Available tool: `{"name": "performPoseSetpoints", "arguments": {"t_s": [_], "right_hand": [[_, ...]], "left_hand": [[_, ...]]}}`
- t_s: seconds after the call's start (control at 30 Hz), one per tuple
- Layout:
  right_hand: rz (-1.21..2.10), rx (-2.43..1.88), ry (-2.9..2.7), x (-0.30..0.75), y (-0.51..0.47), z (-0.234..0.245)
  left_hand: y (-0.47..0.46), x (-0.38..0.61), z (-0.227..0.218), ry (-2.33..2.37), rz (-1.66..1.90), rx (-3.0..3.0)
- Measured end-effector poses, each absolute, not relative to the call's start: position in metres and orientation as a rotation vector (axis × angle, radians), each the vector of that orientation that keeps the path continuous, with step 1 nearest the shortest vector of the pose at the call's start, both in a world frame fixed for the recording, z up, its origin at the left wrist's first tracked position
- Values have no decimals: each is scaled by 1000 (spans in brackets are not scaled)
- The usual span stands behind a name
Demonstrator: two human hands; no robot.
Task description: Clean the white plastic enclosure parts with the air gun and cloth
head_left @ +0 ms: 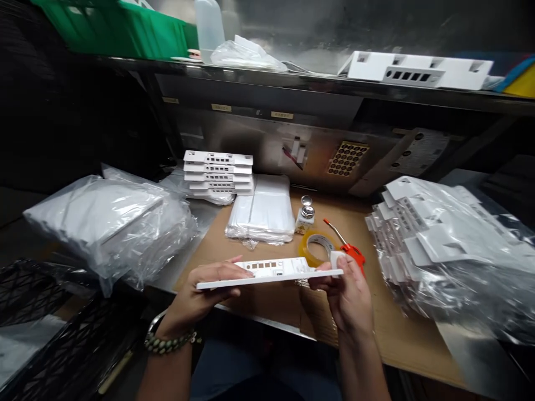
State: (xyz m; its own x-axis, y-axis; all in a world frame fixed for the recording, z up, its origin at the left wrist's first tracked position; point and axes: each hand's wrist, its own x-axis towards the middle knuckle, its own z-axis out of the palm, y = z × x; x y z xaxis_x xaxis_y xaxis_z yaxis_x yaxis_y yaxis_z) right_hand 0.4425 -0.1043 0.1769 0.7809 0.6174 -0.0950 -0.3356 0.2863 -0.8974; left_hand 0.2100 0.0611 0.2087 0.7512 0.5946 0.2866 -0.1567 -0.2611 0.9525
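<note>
A thin white plastic housing panel (292, 266) with a row of square cut-outs is held nearly edge-on above the cardboard. My left hand (209, 284) grips its left end, fingers on top and thumb below. At the right end my right hand (346, 289) is closed on the panel, a small white piece (335, 257) showing by its thumb; whether that belongs to the panel I cannot tell. Just behind lie a roll of yellow tape (307, 250) and a red air blow gun (354, 253). A small pump bottle (305, 220) with its lid up stands beyond the tape.
Cardboard (388, 328) covers the bench. Similar panels stand in a stack (218, 172) beside flat plastic bags (267, 206). Bagged panels pile up at left (104, 211) and right (451, 239). Overhead, a shelf (309, 83) carries a green bin (125, 30) and another panel (418, 69).
</note>
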Motion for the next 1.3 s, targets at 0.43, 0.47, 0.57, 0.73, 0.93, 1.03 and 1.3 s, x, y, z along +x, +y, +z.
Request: {"name": "performPoseSetpoints", "arguments": {"t_s": [0.43,0.47,0.57,0.73,0.93,1.03,1.3], "right_hand": [[282,-1112,-555,432,-105,180],[308,-1123,-607,438,-104,176],[289,-1252,-754,457,-104,168],[-221,-1563,-970,442,-103,188],[54,-1391,-1531,354,-87,231],[50,-1344,-1574,337,-78,232],[123,-1377,-1526,341,-78,223]], "left_hand": [[52,229,195,328,725,397],[55,228,197,319,623,336],[63,227,208,374,493,158],[60,243,229,481,616,58],[44,265,244,429,623,95],[42,266,249,430,611,111],[41,264,245,463,694,137]]}}
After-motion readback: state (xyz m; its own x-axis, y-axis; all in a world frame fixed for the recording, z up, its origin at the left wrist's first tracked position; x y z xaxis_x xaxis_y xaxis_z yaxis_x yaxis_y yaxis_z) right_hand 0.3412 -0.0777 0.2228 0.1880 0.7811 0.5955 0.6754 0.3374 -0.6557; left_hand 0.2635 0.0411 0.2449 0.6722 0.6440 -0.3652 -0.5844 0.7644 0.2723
